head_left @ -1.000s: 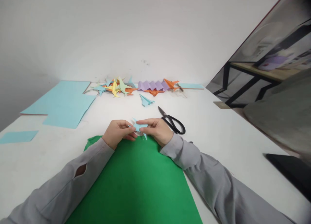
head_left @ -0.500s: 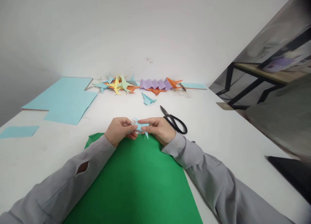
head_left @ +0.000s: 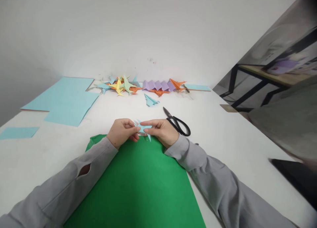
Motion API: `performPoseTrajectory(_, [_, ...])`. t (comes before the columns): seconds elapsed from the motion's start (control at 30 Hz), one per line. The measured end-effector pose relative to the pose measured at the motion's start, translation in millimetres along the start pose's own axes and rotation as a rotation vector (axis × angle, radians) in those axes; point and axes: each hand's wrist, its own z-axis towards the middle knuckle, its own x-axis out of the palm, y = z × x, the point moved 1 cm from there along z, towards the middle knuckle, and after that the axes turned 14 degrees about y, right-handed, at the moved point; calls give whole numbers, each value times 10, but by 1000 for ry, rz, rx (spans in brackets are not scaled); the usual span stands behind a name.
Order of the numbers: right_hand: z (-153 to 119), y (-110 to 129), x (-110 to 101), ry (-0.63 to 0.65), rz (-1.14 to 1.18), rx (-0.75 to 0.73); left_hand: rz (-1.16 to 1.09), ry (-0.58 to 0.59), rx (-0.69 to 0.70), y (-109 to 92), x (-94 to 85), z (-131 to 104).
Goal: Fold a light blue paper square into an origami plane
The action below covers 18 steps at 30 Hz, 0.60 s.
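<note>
Between my two hands is a small light-blue folded paper figure (head_left: 145, 127), with one pointed tip sticking out downward. My left hand (head_left: 123, 131) pinches its left side between thumb and fingers. From the other side my right hand (head_left: 163, 131) grips it, thumb below and index finger along the top. Both hands are over the far edge of a green cloth (head_left: 146, 181). Black-handled scissors (head_left: 177, 121) lie just beyond my right hand. Further back a blue folded paper plane (head_left: 150, 100) rests on the white table.
Folded paper figures in yellow, green, blue and orange (head_left: 121, 86) are piled by the wall, beside a purple pleated paper (head_left: 158, 85). Large blue sheets (head_left: 66, 101) and a small blue piece (head_left: 19, 132) lie at left. A dark flat object (head_left: 294, 175) is at the right edge.
Almost nothing differs. Both hands keep hold of the blue folded paper in nearly the same place; the view has shifted very slightly.
</note>
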Motion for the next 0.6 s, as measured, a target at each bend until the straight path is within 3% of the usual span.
performPoseTrajectory(0.6, [1, 11, 16, 24, 20, -10, 1, -13, 12, 19, -8, 12])
